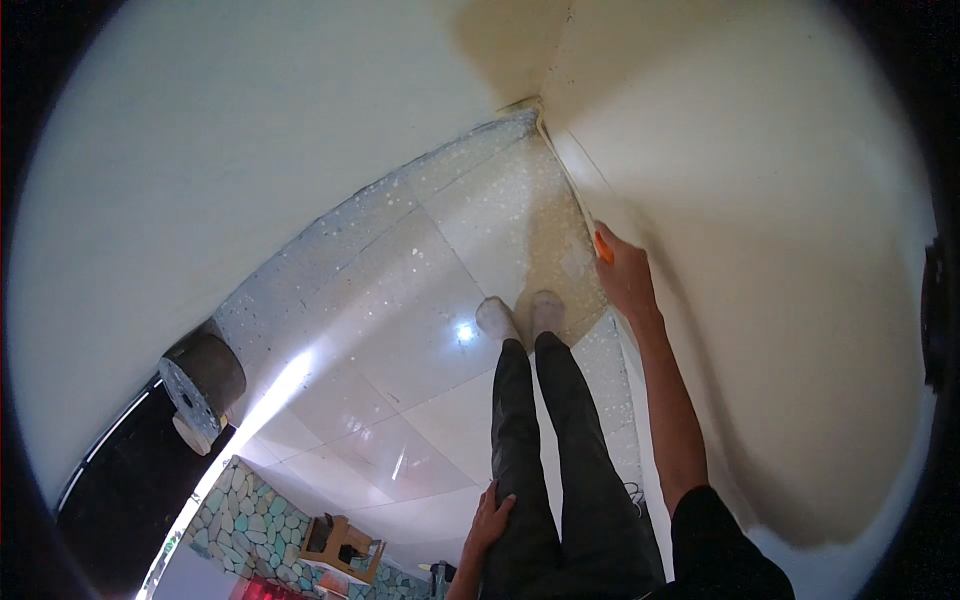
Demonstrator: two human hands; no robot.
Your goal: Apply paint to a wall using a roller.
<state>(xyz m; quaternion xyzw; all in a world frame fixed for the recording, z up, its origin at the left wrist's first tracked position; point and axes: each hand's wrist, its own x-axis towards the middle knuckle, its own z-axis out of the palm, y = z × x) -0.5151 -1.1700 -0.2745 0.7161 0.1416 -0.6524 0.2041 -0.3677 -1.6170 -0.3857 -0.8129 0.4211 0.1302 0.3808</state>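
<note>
My right hand [625, 265] grips an orange-handled tool [603, 246] low against the cream wall [760, 290] on the right; its far end blends into the pale strip along the wall's foot, so I cannot make it out. My left hand [491, 515] lies against my dark-trousered thigh [522, 470] with its fingers loosely extended, holding nothing. My feet, in pale socks [495, 318], stand on the tiled floor [380, 300], which is speckled with white spots near the walls.
The left wall [250, 140] meets the right one in a corner ahead. A grey cylindrical bucket [205, 365] sits by a dark doorway [120, 470]. Behind me are pebble-patterned tiling [230, 510], a wooden stool-like object [325, 540] and something red [265, 590].
</note>
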